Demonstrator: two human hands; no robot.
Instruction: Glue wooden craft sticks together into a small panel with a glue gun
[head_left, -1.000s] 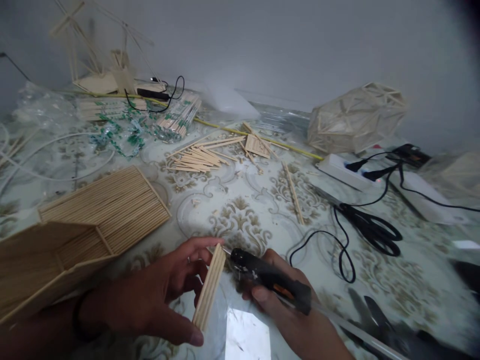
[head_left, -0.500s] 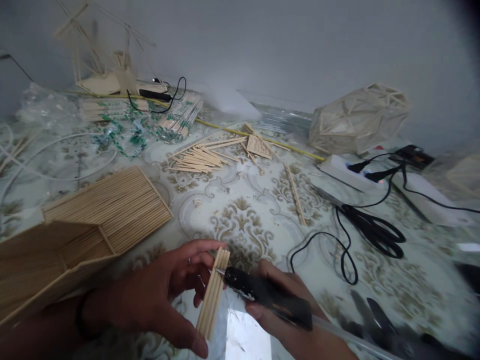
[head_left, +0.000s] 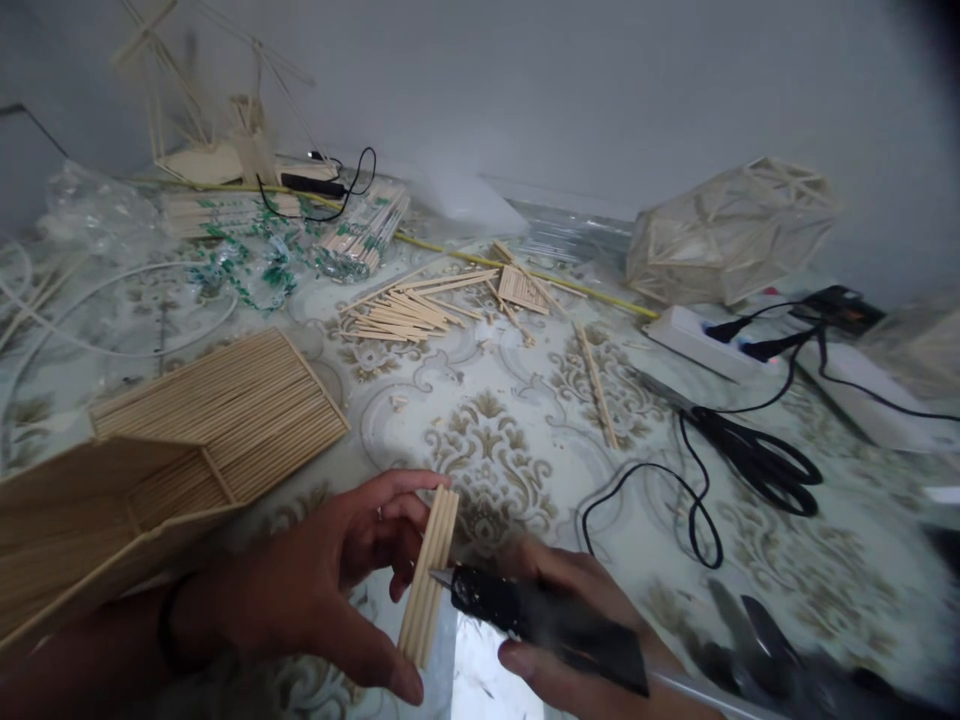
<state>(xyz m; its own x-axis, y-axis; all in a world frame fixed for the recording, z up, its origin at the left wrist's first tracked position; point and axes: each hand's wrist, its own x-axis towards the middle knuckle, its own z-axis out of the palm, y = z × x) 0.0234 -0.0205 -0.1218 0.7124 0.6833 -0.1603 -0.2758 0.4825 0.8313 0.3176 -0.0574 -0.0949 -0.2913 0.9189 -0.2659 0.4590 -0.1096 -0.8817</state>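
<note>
A small strip of wooden sticks, laid side by side, is held at its two ends between the thumb and index finger of my left hand. My right hand is wrapped round a black hot glue gun, a clear glue stick poking out of its back end. The metal nozzle meets the face of the strip near its middle. Beneath, a bright white sheet lies on the patterned tabletop.
A stick-built model stands at left. Loose sticks and a small stick panel lie ahead. Black scissors, a cord and a white power strip are at right. Behind are packed sticks and a stick frame.
The glue gun's nozzle has moved down along the strip toward me, from near its far end to about the middle. My left hand keeps its hold.
</note>
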